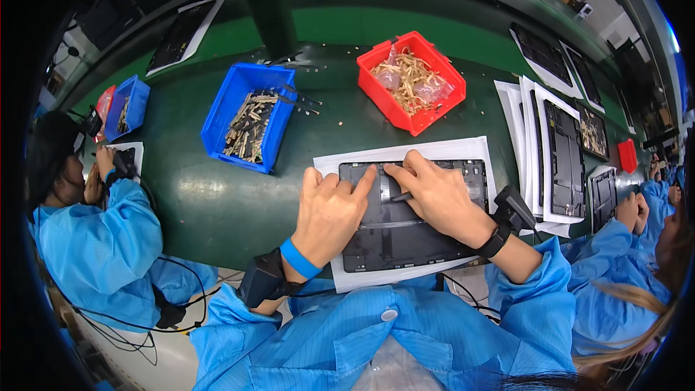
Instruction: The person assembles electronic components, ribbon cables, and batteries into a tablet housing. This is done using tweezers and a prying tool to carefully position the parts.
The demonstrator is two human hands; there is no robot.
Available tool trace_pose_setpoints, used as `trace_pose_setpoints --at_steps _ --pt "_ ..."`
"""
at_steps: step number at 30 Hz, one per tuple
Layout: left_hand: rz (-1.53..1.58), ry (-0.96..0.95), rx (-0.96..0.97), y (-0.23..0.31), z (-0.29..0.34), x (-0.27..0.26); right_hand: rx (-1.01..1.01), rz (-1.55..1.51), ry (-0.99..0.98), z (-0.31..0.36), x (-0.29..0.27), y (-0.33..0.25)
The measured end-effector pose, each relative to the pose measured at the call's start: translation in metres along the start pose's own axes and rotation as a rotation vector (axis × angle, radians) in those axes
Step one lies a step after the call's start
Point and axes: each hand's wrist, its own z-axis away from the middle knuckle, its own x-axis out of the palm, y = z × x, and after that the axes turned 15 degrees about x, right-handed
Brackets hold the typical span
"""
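Note:
A flat black tablet-like housing (391, 246) lies on a white sheet (474, 146) right in front of me. My left hand (329, 210) is over its left side, index finger stretched to the top edge and the other fingers loosely curled, holding nothing. My right hand (441, 195) rests over the upper middle, its index fingertip close to the left one at the same edge. From under its curled fingers sticks the end of a slim black tool (402, 197), whose kind I cannot make out. What lies beneath the fingertips is hidden.
Beyond the housing stand a blue bin (211, 134) of small strips and a red bin (413, 122) of tan strips and clear plastic. Stacked housings on white sheets (565, 159) are at the right. Co-workers in blue sit at the left (101, 239) and right (615, 282).

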Motion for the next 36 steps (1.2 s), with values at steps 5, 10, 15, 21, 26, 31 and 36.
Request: trace_pose_setpoints --at_steps 5,10,15,21,26,31,36 --pt "-0.086 -0.051 0.023 0.003 -0.003 0.004 0.003 0.023 0.048 0.001 0.010 -0.005" --pt "-0.112 -0.073 -0.015 0.011 0.002 0.011 -0.007 0.058 0.032 -0.001 0.003 -0.007" --pt "-0.122 -0.082 -0.047 0.010 0.000 0.006 0.046 -0.112 0.049 -0.006 -0.003 0.001" --pt "0.020 0.055 -0.042 -0.024 -0.027 -0.005 0.008 -0.097 0.215 -0.011 0.005 0.004" --pt "0.237 0.058 0.082 -0.038 -0.028 0.006 -0.078 0.017 0.200 -0.020 0.014 0.004" --pt "0.222 0.019 0.179 -0.042 -0.028 0.013 -0.151 0.064 0.173 -0.030 0.013 0.001" --pt "0.101 -0.055 0.265 -0.042 -0.030 0.015 -0.148 0.071 0.195 -0.031 0.015 0.004"
